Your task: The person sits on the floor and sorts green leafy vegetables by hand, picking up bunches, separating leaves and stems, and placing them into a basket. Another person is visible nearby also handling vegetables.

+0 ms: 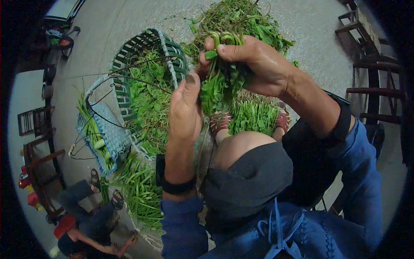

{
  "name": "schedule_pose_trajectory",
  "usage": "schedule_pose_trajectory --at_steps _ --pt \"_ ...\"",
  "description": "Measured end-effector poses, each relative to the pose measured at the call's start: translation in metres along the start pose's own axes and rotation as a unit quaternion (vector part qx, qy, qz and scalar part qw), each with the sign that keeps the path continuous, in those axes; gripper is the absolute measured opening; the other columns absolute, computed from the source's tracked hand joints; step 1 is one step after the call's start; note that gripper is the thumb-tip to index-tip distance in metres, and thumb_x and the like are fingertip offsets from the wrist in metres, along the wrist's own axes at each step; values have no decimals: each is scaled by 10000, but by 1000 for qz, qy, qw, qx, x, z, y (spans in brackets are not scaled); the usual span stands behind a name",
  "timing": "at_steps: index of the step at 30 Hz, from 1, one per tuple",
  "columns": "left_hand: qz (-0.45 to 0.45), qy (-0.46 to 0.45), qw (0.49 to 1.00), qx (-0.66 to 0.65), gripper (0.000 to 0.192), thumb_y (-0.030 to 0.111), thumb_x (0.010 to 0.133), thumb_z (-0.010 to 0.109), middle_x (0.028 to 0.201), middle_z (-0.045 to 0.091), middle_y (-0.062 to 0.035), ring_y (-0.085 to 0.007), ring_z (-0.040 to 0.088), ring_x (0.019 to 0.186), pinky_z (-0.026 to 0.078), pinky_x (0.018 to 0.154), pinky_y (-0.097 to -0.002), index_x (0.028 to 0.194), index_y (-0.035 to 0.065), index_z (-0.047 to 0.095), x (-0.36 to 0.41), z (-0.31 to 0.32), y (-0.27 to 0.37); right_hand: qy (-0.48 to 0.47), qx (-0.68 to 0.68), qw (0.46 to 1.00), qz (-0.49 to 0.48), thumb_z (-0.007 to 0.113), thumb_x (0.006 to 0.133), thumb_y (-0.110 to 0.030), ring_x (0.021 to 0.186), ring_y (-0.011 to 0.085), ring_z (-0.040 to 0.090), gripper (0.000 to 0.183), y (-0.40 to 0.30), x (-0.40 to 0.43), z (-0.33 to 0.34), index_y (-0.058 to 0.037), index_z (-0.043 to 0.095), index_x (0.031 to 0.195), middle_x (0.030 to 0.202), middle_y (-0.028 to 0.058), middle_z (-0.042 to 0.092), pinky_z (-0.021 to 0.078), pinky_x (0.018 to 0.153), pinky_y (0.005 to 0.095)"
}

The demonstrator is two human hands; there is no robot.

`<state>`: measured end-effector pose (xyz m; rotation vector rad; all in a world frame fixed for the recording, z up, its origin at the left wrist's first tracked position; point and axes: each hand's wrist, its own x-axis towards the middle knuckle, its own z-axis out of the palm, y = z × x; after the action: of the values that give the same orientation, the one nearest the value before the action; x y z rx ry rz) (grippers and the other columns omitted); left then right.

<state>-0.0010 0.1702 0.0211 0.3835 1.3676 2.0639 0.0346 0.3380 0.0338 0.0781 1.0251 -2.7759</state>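
My right hand (255,61) grips a bunch of leafy green stems (212,87), its roots and pale stem ends up and its leaves hanging down. Beside the leaves is my left hand (186,103), thumb raised; its fingers are partly hidden behind the bunch, so whether they touch it is unclear. Below, between my sandalled feet, a row of similar greens (254,115) lies side by side with roots pointing away from me. Past my hands a heap of loose greens and stringy roots (242,19) rests on the floor.
Left of me stands a green-and-white woven basket (124,97) of loose greens. A blue woven basket (119,129) with long stalks lies beside it, near a pile of green stalks (142,191). Another person (93,220) sits lower left. Wooden chairs (375,92) line the right side.
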Motion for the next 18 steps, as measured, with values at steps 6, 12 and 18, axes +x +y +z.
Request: schedule_pose_trajectory --at_steps 6,12,18 --pt "-82 -12 987 -137 378 117 906 550 1111 576 -143 -199 577 1008 468 889 -336 1216 -77 457 -21 -13 -2 1 148 989 16 570 881 -131 980 236 614 253 -13 -1 -10 -62 528 1121 1009 98 620 504 883 420" --pt "13 82 997 9 284 -66 841 542 1045 604 -112 -152 591 921 475 845 -272 1124 -84 531 -34 5 10 2 195 981 14 443 921 -114 955 273 623 209 -6 3 -20 -49 507 1109 1029 148 604 505 871 431" --pt "28 155 983 91 221 -76 822 559 964 619 -91 -125 589 840 480 787 -249 1043 -83 567 -42 1 13 -16 222 975 -20 449 909 -108 1009 313 598 213 -8 4 -21 -46 497 1108 1054 175 599 480 908 462"
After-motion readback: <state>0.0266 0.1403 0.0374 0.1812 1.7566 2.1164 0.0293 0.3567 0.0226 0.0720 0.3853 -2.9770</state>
